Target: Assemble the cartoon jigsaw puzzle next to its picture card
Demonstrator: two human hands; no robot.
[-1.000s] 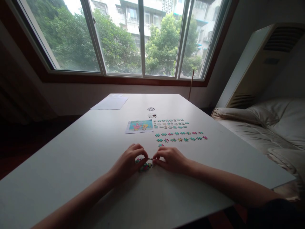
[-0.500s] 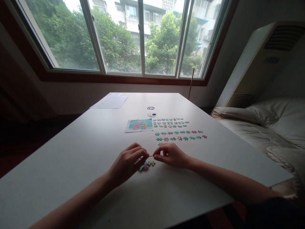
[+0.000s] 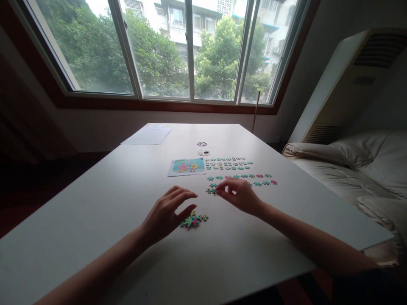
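My left hand [image 3: 168, 210] hovers over the table with thumb and fingers apart, holding nothing. Just beyond its thumb lies a small heap of jigsaw pieces [image 3: 192, 220] in green, pink and yellow. Pinched at the fingertips, my right hand [image 3: 240, 195] is at a teal puzzle piece [image 3: 213, 192], low at the near end of the laid-out rows. Rows of separate puzzle pieces [image 3: 232, 163] spread across the table behind that hand, which hides part of the nearer rows. To their left lies a picture sheet [image 3: 187, 167] with cartoon figures on a blue-green ground.
The white table [image 3: 104, 212] reaches toward the window. White papers [image 3: 148, 135] lie at its far left, and two round fittings [image 3: 203, 152] sit near the middle. A pale sofa [image 3: 343, 165] stands on the right, by a tall air conditioner [image 3: 337, 84].
My right hand has moved forward and right, away from the left hand, carrying a puzzle piece to the nearest row. My left hand has let go, and its fingers have spread.
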